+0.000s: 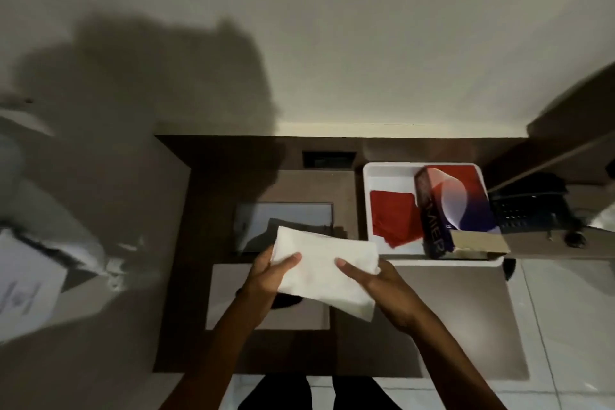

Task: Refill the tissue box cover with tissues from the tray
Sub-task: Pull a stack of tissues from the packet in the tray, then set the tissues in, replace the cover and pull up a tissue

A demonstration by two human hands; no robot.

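Tissue carton (456, 210) in tray (372, 173) — red wrapper (392, 218) alongside

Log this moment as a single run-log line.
stage: tissue stack held over desk | left hand: gripping stack | right hand: gripping stack | white tray: holds opened tissue carton

It looked like a room in a home or a hotel, dimly lit. A dark wooden surface (186, 276) stood against a plain pale wall (366, 43), with a recessed socket panel (329, 160) set into its far edge. Pale glossy floor tiles (565, 326) showed near and to the right. A white tray (372, 210) holding an opened tissue carton (449, 206) sat on the surface to the right, and papers (26, 286) lay off to the left. A dark slotted basket (529, 210) stood at the far right.
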